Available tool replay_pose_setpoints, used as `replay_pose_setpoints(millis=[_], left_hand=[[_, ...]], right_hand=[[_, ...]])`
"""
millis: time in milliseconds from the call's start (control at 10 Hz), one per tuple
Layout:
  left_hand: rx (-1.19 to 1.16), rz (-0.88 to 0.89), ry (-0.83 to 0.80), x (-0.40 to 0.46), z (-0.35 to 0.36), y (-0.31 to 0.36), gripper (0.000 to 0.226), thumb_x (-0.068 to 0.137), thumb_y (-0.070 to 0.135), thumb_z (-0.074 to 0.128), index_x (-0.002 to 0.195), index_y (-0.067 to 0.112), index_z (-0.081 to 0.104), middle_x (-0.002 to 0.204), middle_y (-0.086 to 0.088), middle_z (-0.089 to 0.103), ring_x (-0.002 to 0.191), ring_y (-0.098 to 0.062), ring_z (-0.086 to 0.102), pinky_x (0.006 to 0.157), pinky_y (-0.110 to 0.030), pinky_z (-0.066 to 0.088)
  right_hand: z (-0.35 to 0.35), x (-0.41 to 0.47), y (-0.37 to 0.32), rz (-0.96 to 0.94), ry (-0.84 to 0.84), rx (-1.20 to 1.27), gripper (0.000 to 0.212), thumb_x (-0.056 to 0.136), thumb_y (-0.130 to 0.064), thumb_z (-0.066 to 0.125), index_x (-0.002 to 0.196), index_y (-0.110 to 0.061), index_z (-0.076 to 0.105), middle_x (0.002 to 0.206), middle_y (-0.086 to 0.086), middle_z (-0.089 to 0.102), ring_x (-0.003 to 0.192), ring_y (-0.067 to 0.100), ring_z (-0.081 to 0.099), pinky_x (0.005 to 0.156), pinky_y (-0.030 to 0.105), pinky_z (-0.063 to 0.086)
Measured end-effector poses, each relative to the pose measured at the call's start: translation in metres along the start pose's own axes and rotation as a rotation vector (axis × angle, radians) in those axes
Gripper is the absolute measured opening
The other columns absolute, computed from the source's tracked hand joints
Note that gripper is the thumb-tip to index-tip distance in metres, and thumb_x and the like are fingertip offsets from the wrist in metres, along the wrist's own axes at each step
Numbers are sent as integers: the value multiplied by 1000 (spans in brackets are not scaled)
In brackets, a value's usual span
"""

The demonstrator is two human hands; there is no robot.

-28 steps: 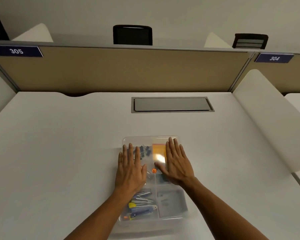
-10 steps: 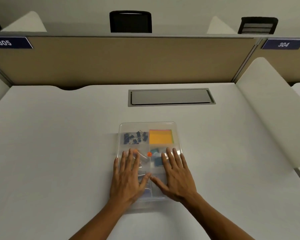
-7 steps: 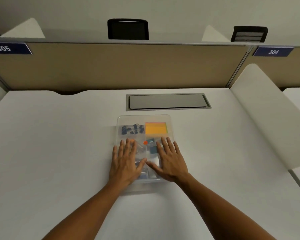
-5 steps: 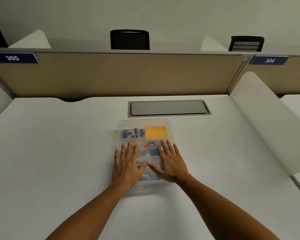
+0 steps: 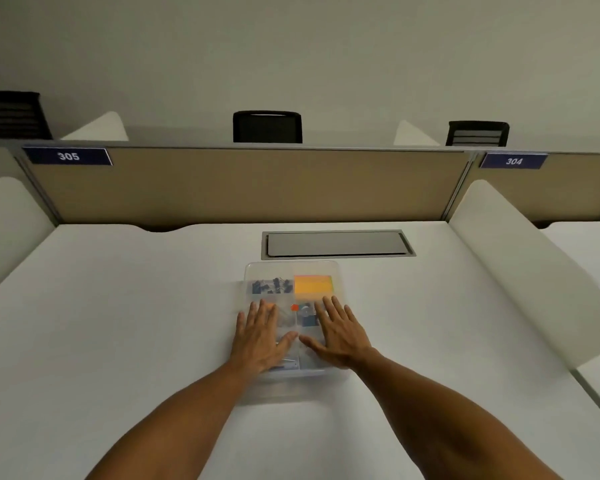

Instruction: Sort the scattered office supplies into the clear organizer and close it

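Both hands, left [image 5: 258, 341] and right [image 5: 340, 336], still press flat, fingers spread, on the closed organizer [image 5: 291, 271], unmoved.

Clear glossy plastic: organizer [image 5: 340, 282], lid catching faint glare. Matt white laminate, smooth: desk [image 5: 118, 323]. Brushed grey metal, dull sheen: cable hatch [image 5: 336, 243]. Tan woven cloth, matt: partition [image 5: 250, 185], edged in grey metal. Orange paper, matt: notes [image 5: 313, 284]. Dark blue clips [image 5: 269, 286], material unclear through lid. Glossy navy plastic: sign [image 5: 68, 156]. Black mesh: chair [image 5: 267, 127].
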State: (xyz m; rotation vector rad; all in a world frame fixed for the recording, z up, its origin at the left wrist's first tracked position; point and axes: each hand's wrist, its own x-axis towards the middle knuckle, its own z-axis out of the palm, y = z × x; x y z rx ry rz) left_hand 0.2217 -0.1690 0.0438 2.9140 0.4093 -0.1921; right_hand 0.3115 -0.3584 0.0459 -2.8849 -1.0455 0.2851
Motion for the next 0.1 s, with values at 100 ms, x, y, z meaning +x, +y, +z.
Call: replay_pose_setpoints(millis=[100], left_hand=[[-18, 19, 11, 8, -22, -2, 92, 88, 77, 22, 156, 17, 4, 163, -11, -6, 150, -28, -8, 122, -46, 1]], right_hand=[[-13, 2, 0, 19, 42, 31, 101, 84, -85, 8, 158, -17, -8, 165, 7, -13, 151, 23, -16, 122, 41, -6]])
